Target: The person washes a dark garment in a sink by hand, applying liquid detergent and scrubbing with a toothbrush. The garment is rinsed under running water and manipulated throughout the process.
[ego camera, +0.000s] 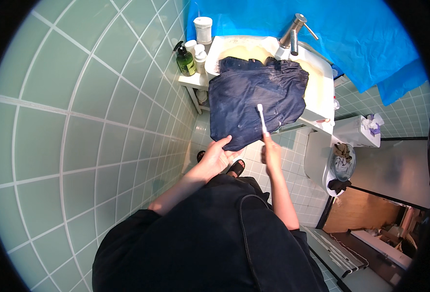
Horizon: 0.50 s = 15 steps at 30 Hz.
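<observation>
A dark navy cloth garment point(244, 98) with a gathered edge lies over the front of a white washbasin point(324, 98), partly in the bowl and partly hanging off the rim. My left hand point(218, 155) grips its lower edge, thumb on top and fingers beneath. In my right hand point(272, 151) is a white toothbrush point(262, 118), held by its handle. The brush head points away from me and lies over the garment; whether its bristles touch the cloth cannot be told.
A metal faucet point(294, 34) stands behind the basin, before blue plastic sheeting point(346, 43). On a shelf point(196, 80) at left are a green pump bottle point(185, 62) and white containers point(203, 31). Right are a toilet point(315, 157) with a clear basin point(342, 164) of cloths. Tiled wall point(80, 127) lies left.
</observation>
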Available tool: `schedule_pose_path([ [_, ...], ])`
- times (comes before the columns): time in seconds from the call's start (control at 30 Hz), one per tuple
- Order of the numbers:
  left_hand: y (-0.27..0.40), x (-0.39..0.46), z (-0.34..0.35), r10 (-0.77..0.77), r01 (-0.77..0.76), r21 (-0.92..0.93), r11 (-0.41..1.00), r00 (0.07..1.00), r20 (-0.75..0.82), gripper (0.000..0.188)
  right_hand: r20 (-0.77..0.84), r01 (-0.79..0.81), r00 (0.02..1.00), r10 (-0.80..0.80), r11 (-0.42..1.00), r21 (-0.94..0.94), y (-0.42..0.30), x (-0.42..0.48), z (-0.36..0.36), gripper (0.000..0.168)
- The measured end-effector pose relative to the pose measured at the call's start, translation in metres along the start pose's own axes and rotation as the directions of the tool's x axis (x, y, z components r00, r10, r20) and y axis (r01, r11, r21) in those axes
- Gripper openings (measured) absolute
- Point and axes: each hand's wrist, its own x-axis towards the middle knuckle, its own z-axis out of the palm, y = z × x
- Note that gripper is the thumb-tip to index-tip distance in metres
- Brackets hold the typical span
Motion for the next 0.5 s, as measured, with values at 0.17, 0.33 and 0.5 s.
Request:
schedule_pose_path([
  [0.17, -0.005, 0.034, -0.033, -0.289, 0.287, -0.109, 0.952, 0.957, 0.001, 0.03, 0.105, -0.05, 0.994, 0.006, 0.906, 0.421, -0.005, -0.015, 0.018, 0.033],
  [0.33, 0.004, 0.075, -0.083, -0.258, 0.276, 0.088, 0.957, 0.949, -0.179, 0.04, 0.121, 0.076, 0.985, -0.12, 0.945, 0.319, -0.017, -0.022, 0.006, 0.03],
  [0.5, 0.015, 0.118, -0.065, 0.005, 0.025, 0.252, 0.967, 0.993, -0.119, 0.069, 0.164, 0.084, 0.978, -0.131, 0.961, 0.264, -0.029, -0.024, -0.001, 0.031],
])
